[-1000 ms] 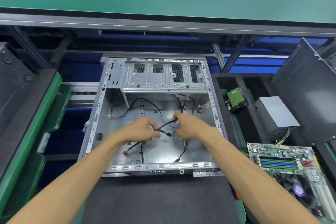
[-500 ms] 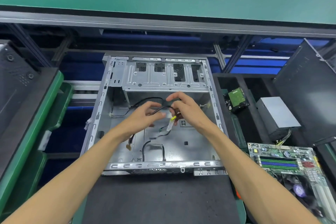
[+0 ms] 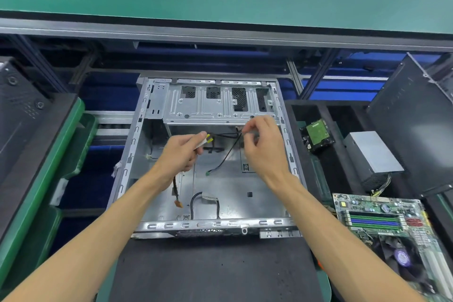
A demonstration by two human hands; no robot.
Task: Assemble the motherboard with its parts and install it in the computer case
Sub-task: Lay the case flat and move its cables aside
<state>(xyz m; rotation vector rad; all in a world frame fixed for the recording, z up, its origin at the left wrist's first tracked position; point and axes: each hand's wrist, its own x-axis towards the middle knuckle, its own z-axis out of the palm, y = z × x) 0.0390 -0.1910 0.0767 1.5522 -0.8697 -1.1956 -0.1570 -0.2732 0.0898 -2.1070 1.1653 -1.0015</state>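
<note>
An open grey metal computer case (image 3: 245,224) lies flat in front of me with its bare floor up. Loose black cables (image 3: 226,154) hang inside it. My left hand (image 3: 181,152) grips a bundle of these cables with a white and yellow connector (image 3: 204,141) sticking out past the fingers. My right hand (image 3: 263,144) pinches a thin black cable near the drive cage (image 3: 215,105). Both hands hover above the case's far half. The motherboard (image 3: 384,225), green with memory slots and a fan, lies outside the case at the lower right.
A hard drive (image 3: 317,135) and a grey power supply (image 3: 372,157) rest in a black foam tray right of the case. A dark case panel (image 3: 414,117) leans at far right. Green bins (image 3: 49,167) stand at left. A black mat (image 3: 215,270) lies before the case.
Both hands rose from the case floor toward the drive cage, lifting the cables. They have moved apart, the left keeping the yellow-tipped connector, the right pinching a separate cable.
</note>
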